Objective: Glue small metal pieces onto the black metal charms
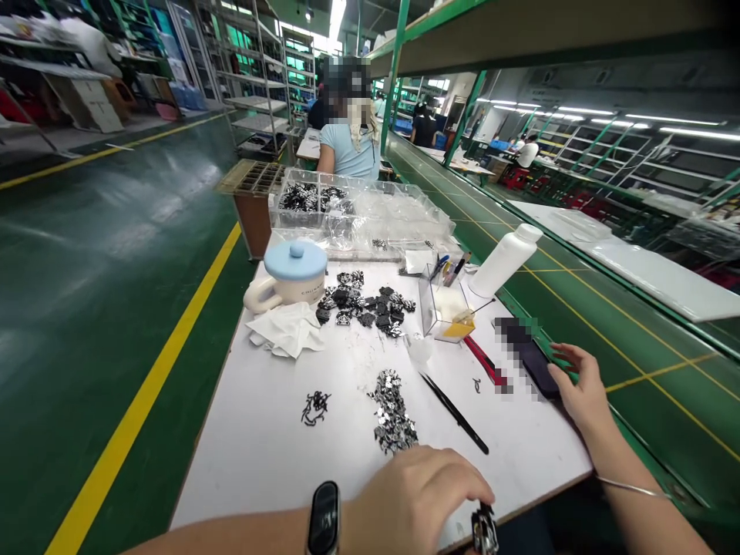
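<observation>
My left hand (422, 493) hangs at the near edge of the white table (260, 455), its fingers curled over a small black-and-silver metal piece (484, 530). My right hand (581, 389) lies on the end of a dark phone (529, 358), fingers spread. Just beyond my left hand is a heap of silver-and-black metal parts (393, 412). Black tweezers (456, 415) and a red-handled tool (486, 361) lie between my hands. Farther on are black parts (364, 304) and a small black tangle (316, 407).
On the table stand a blue-lidded mug (292, 277), white cloth (286, 330), a clear acrylic box (445, 308) and a white bottle (506, 260). Beyond, a clear compartment tray (312, 199) holds black parts. A co-worker (347, 150) sits past it, with green floor and shelving around.
</observation>
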The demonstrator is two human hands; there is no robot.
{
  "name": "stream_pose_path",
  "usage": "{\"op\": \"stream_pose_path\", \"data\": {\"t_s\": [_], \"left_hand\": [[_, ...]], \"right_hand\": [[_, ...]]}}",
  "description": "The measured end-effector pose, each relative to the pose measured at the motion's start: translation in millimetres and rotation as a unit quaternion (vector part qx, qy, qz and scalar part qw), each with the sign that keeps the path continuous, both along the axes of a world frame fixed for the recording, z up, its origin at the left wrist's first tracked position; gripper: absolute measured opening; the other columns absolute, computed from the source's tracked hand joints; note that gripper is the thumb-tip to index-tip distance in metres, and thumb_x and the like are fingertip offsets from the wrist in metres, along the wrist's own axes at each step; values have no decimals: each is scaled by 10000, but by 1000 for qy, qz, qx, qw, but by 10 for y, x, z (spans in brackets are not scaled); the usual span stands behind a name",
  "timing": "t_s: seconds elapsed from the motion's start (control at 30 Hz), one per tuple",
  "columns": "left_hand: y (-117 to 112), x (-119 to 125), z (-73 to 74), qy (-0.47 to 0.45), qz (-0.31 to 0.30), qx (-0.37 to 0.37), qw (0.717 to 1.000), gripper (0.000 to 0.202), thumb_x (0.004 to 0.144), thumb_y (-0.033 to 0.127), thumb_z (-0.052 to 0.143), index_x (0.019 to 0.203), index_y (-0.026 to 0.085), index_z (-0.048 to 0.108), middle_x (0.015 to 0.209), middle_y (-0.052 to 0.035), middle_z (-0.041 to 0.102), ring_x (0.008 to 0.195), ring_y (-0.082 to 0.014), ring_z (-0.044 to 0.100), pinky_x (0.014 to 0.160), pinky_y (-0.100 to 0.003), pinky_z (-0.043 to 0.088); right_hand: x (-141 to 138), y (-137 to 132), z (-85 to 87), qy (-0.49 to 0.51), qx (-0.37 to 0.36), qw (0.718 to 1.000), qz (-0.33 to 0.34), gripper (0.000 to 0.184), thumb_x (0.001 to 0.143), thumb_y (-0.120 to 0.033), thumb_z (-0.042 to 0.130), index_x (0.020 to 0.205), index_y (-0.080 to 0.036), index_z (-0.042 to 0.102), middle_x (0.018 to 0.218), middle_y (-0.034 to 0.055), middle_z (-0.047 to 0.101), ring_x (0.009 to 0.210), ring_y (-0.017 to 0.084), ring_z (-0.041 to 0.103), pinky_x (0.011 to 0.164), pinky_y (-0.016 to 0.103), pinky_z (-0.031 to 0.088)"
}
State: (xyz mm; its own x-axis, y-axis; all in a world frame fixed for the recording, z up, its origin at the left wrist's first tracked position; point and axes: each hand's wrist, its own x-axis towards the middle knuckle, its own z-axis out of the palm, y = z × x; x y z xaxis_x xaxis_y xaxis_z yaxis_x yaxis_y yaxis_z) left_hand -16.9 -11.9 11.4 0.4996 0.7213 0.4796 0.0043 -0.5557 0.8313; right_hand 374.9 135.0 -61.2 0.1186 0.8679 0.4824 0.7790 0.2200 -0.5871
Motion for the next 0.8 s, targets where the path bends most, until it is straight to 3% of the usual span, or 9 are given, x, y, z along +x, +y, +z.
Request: {"op": "stream_pose_path", "data": {"t_s": [0.17,0.3,0.43,0.6,0.8], "left_hand": [[49,4,-26,-10,7,-15,1000,554,875,656,420,1021,155,607,958,-128,688,870,-242,653,756,-326,512],[80,-18,-57,9,35,-26,999,314,824,418,634,1033,185,606,995,-108,684,885,-253,649,756,-330,527],[127,-8,-129,20,59,-23,998,328,724,206,664,1041,194,584,1014,-97,675,897,-252,649,778,-339,540],[184,41,-217,7,83,17,996,404,674,167,653,1064,198,552,969,-99,674,871,-242,661,756,-315,556],[209,82,-188,1,132,32,991,455,665,130,628,1101,211,525,981,-99,669,878,-234,661,761,-321,563]], "right_hand": [[-44,-1,7,-43,-37,998,-24,709,755,-580,620,1297,-191,379,1247,140,519,1088,285,545,933,470,438],[-73,19,27,-84,-85,992,-41,809,677,-606,669,1315,-205,375,1198,126,569,1108,326,529,941,490,404],[-91,30,43,-112,-103,987,-52,803,657,-633,643,1298,-207,412,1160,110,593,1096,331,522,939,490,383],[-107,27,51,-125,-113,984,-64,786,660,-651,619,1294,-223,441,1139,110,603,1083,353,524,894,514,400],[-29,36,-2,-106,-98,988,-48,848,671,-687,580,1347,-211,391,1169,136,589,1055,378,547,890,549,423]]}}
